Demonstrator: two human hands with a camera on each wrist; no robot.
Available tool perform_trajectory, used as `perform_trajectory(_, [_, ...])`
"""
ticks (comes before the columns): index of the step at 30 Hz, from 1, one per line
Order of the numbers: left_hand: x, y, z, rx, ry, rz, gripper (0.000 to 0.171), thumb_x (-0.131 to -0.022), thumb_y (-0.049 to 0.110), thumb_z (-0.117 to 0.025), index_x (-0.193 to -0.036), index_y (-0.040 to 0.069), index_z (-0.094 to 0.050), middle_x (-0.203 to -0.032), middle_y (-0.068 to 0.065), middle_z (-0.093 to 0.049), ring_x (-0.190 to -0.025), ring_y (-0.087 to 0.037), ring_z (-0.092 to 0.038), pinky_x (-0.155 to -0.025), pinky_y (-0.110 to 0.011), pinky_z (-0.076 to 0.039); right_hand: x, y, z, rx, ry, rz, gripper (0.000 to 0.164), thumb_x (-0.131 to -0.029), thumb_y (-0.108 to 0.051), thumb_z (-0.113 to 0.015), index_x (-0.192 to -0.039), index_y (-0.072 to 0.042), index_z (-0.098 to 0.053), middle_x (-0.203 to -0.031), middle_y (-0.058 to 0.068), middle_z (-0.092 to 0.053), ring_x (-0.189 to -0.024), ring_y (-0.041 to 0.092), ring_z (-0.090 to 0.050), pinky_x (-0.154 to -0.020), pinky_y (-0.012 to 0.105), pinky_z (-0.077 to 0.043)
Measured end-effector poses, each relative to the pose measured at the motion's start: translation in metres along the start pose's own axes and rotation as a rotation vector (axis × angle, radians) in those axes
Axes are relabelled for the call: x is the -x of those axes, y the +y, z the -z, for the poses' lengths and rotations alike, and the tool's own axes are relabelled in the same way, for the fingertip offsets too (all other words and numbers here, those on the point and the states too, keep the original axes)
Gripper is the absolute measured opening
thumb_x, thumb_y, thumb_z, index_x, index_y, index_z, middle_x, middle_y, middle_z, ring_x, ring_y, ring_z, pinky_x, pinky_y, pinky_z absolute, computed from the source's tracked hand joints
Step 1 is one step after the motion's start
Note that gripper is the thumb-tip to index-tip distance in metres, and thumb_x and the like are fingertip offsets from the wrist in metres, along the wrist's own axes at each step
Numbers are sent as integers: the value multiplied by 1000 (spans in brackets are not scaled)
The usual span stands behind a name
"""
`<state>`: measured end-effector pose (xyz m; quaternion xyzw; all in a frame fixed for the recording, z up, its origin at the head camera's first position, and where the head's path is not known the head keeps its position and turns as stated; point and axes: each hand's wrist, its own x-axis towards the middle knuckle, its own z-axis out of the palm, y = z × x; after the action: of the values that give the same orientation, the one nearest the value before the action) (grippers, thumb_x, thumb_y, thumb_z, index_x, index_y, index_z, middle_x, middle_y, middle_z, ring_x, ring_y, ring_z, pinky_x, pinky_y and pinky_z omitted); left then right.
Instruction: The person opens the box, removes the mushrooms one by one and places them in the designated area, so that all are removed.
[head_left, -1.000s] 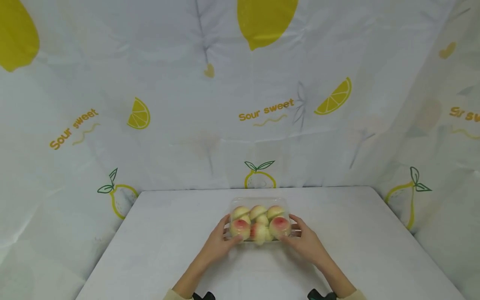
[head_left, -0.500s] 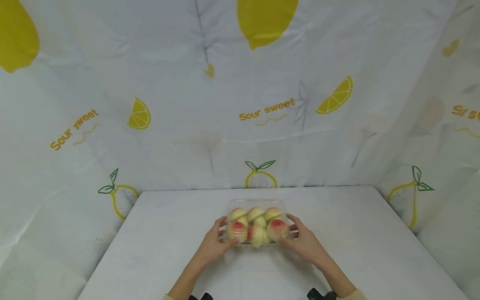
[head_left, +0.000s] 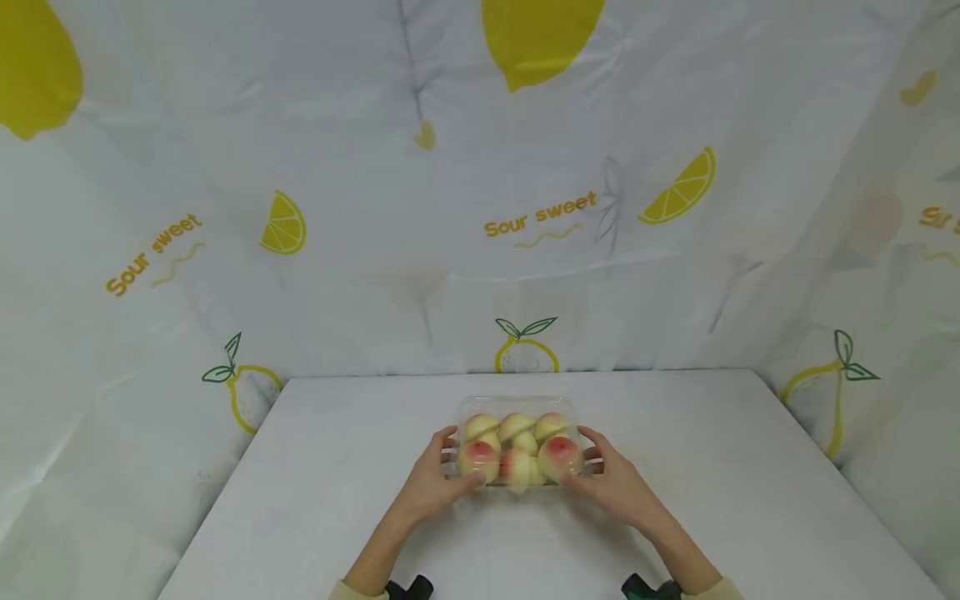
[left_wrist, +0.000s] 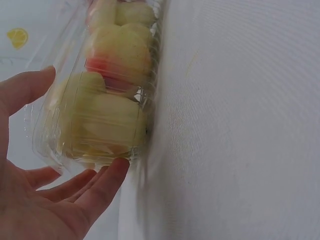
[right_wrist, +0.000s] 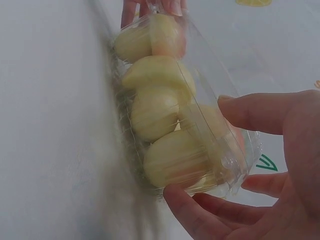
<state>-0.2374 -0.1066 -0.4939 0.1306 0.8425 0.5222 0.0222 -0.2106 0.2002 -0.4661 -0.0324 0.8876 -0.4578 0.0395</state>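
Observation:
A clear plastic clamshell box point(head_left: 517, 403) sits in the middle of the head view, low over the white table. Inside it are several pale yellow, peach-like fruits point(head_left: 561, 454), some blushed pink-red on top. My left hand point(head_left: 431, 483) grips the box's left end, thumb at the front and fingers around the side. At the right end my right hand point(head_left: 615, 485) holds it the same way. In the left wrist view the left fingertips point(left_wrist: 119, 166) are at the lower edge of the box. The right wrist view shows the right thumb point(right_wrist: 250, 111) against the lid.
White table surface point(head_left: 337, 433) surrounds the box. Behind it and at both sides hangs a white cloth point(head_left: 360, 208) printed with lemons and lettering. Dark wrist-worn gear point(head_left: 410, 588) shows at the bottom of the head view by each sleeve.
Box and hands shifted a little left, then back right in the head view, while the background drifted slightly right. Both hands keep the same hold on the box.

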Motion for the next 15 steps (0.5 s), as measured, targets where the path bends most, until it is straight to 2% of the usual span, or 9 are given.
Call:
perform_trajectory(6, [-3, 1, -3, -13, -36, 13, 100, -83, 40, -82, -157, 0, -29, -150, -29, -42, -130, -45, -51, -98, -57, -50, -1, 1, 2, -1, 0, -3, 87, -85, -34, -83, -154, -5, -38, -125, 15, -62, -112, 32, -63, -89, 50, -55])
perform_trajectory(15, [-2, -2, -2, -33, -36, 32, 101, -84, 46, -80, -158, 2, -27, -151, -29, -42, -130, -45, -52, -100, -59, -49, -1, 2, 1, -2, -12, 1, 88, -85, -36, -82, -154, -5, -38, -124, 15, -63, -112, 32, -63, -87, 49, -56])
